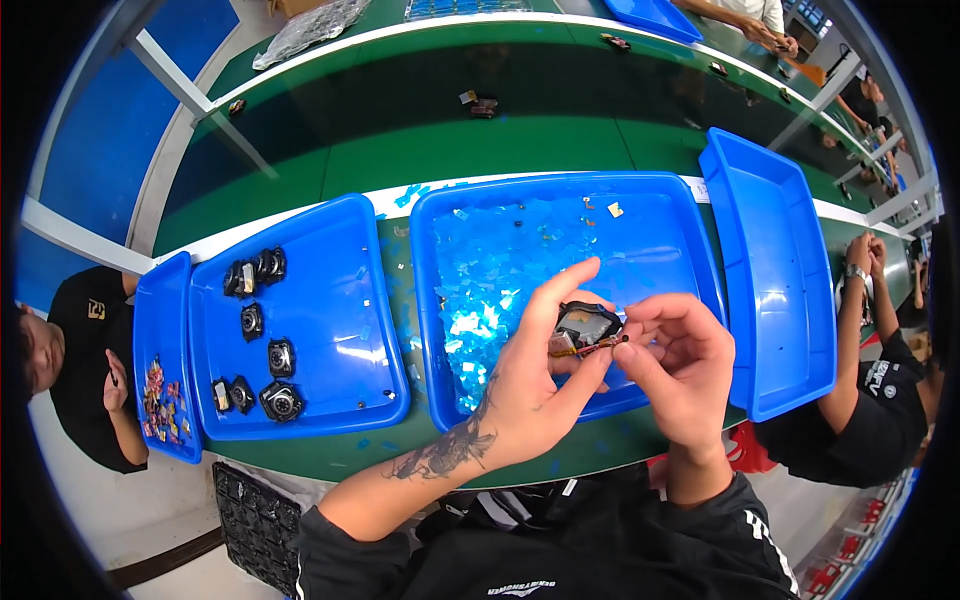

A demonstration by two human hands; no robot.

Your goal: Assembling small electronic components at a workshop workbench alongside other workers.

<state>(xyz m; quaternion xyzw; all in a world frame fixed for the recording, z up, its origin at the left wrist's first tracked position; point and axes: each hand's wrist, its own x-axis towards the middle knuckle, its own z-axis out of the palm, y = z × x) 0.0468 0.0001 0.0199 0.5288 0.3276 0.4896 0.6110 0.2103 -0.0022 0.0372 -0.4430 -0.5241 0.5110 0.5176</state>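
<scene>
In the head view, you hold a small dark housing (585, 326) above the near edge of the middle blue tray (690, 250); your left hand (535, 375) cradles it from the left, thumb and curled fingers pressed to its rim, the forefinger stretched over its top; your right hand (672, 365) pinches the thin orange-brown flex strip (590, 347) that trails from its lower edge. The housing looks light and stiff, so take it by its edges; the strip looks soft and easily torn, so I judge a gentle pinch near its root safest. Inside that middle tray lies a heap of pale blue film scraps (490, 275); left of the tray a second blue tray (330, 230) holds several similar dark housings (280, 400); right of it a third blue tray (790, 300) leans tilted.
</scene>
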